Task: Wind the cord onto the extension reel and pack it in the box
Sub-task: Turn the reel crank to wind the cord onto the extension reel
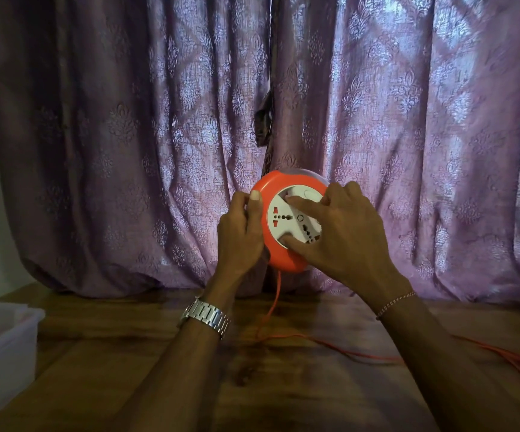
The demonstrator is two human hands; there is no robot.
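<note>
Both hands hold a round orange extension reel [283, 222] upright above a wooden table [283, 385]. The left hand [241, 235] clamps its left rim, while the right hand [342, 232] spreads across the white socket face [289, 219], fingertips pressed in. An orange cord [271, 310] hangs down onto the table; no writing is readable.

The reel [283, 194] is showing a bright orange rim around a white socket face with red marks. An orange cord [272, 307] is trailing over the brown wood-grain table [283, 385]. Behind, the curtain [127, 120] is hanging mauve with a paler damask motif. The box [0, 344] is looking translucent white.
</note>
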